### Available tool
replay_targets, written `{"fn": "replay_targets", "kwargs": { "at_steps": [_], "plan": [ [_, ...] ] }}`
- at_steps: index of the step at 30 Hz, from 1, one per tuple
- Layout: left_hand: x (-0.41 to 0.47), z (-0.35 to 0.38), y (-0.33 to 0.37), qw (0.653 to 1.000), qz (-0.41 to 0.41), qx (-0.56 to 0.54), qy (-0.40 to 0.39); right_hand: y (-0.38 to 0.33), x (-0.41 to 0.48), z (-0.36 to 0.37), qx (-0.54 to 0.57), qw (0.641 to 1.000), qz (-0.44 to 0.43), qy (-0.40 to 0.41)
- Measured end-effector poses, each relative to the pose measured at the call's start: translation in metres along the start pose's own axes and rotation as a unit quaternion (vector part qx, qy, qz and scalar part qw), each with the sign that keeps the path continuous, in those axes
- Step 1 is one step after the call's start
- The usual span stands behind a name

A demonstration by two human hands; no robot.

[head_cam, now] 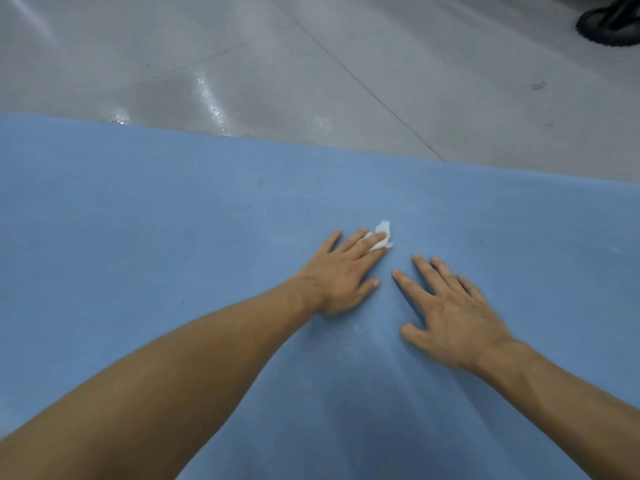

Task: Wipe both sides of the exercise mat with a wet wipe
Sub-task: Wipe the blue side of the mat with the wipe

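Head view: left hand (341, 271), fingers flat, is pressing wipe (382, 231) onto mat (173, 202); right hand (450, 313) is resting spread at 4 o'clock. Other side seemingly pending.

Light is diffuse and moderately bright, with specular glare streaks on the grey floor (211, 102). A soft shadow darkens the blue mat (138, 209) at bottom centre. Wide-angle distortion bows the mat's far edge; the whole frame is slightly soft and the corners are smeared.

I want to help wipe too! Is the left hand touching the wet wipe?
Touching. The head view shows the left hand pressing the wet wipe onto the exercise mat.
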State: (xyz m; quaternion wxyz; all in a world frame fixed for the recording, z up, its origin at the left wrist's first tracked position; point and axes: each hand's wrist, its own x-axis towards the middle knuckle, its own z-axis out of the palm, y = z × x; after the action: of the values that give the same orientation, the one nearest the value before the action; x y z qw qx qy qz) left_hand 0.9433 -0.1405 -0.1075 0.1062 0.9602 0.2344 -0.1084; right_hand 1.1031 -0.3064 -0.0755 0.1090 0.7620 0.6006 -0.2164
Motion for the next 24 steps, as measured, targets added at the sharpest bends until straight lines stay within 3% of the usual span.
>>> {"fn": "replay_targets", "kwargs": {
  "at_steps": [2, 5, 8, 10, 12, 19, 24],
  "plan": [
    [-0.002, -0.002, -0.011, 1.0, -0.022, 0.001, 0.013, 0.0, 0.0, -0.002, 0.005, 1.0, 0.001, -0.001],
    [-0.018, -0.007, -0.06, 0.986, -0.148, -0.05, 0.057, 0.001, 0.0, -0.002, 0.013, 1.0, 0.0, -0.005],
    [-0.058, -0.007, -0.121, 0.945, -0.297, -0.088, 0.103, 0.002, 0.0, -0.002, 0.01, 1.0, 0.0, -0.008],
    [-0.093, -0.003, -0.15, 0.909, -0.397, -0.1, 0.077, 0.002, 0.0, -0.002, 0.011, 1.0, 0.002, -0.01],
    [-0.121, 0.005, -0.16, 0.896, -0.429, -0.094, 0.063, 0.0, 0.0, -0.003, 0.013, 1.0, 0.003, -0.009],
    [-0.107, 0.025, -0.067, 0.955, -0.272, -0.094, 0.069, -0.006, -0.001, -0.006, 0.019, 1.0, 0.01, -0.013],
    [-0.103, 0.04, 0.025, 0.995, -0.083, -0.048, 0.033, -0.007, -0.006, -0.007, 0.028, 0.999, 0.009, -0.012]
  ]
}}
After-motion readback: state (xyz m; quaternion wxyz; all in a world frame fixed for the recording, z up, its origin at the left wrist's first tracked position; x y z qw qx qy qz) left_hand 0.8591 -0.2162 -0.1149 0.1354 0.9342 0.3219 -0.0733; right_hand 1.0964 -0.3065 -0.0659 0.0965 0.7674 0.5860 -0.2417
